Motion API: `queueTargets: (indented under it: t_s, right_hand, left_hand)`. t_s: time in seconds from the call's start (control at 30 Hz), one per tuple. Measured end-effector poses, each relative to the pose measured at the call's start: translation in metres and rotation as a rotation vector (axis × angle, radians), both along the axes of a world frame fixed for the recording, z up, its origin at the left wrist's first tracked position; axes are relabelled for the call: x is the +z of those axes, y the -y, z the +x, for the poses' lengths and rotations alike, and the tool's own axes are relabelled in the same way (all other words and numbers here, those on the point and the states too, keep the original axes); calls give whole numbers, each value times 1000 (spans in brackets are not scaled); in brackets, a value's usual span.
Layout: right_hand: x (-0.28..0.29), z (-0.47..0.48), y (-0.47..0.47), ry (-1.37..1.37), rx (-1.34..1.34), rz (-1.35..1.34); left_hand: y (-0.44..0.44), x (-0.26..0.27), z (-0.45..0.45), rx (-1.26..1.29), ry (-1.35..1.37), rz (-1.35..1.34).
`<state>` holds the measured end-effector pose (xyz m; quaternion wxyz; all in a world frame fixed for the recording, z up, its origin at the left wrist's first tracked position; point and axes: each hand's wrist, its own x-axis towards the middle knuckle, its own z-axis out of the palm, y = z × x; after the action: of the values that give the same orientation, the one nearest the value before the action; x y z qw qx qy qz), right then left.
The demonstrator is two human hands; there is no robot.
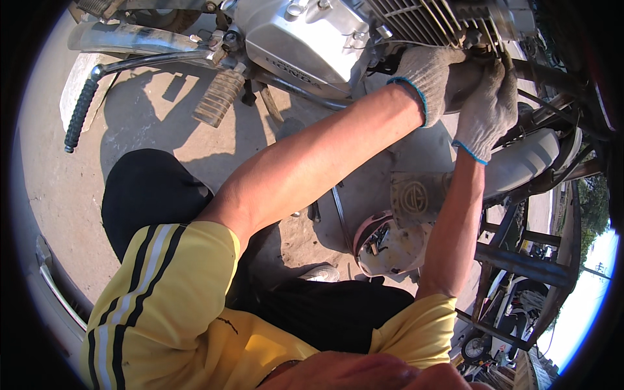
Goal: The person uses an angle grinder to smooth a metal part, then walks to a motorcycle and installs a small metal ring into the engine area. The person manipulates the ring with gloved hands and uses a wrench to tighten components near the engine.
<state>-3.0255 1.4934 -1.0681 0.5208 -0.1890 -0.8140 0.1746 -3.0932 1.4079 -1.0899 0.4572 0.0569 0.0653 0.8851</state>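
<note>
My left hand (426, 80), in a pale knit glove with a blue cuff, reaches under the finned cylinder (419, 19) of a motorcycle engine. Beside it, my right hand (490, 105), gloved the same way, points up at the front of the fins, its fingertips against small dark parts there. A dark, rounded metal part, perhaps the exhaust pipe (460, 87), shows between both gloves. My left fingers are mostly hidden, and whether either hand grips something cannot be made out. To the left is the silver engine side cover (297, 48).
A kick-start lever (83, 112) and a ribbed footpeg (219, 97) stick out at left. Below the hands are the front mudguard (521, 161), its mud flap (419, 197) and a round basin (390, 246) with small metal parts. A metal frame (526, 265) and parked motorcycle (512, 321) are at right.
</note>
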Motion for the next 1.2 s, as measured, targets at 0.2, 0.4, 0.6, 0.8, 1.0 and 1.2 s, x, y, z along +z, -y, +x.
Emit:
queueTargets:
  t_s: [0.2, 0.4, 0.6, 0.8, 1.0, 1.2]
  right_hand:
    - [0, 2, 3, 16, 90, 3]
    - [0, 2, 10, 13, 90, -20]
    - [5, 2, 11, 61, 27, 102]
    - [10, 5, 8, 87, 18, 250]
    - [19, 11, 7, 186, -18, 275]
    - [31, 16, 6, 247, 11, 251]
  left_hand:
    - [-1, -5, 2, -5, -116, -47]
    - [-2, -11, -4, -7, -217, -93]
    - [1, 1, 0, -47, 128, -21]
    - [-4, -13, -3, 118, -191, 1]
    - [-11, -24, -7, 381, -686, -175]
    - [2, -14, -6, -43, 9, 116]
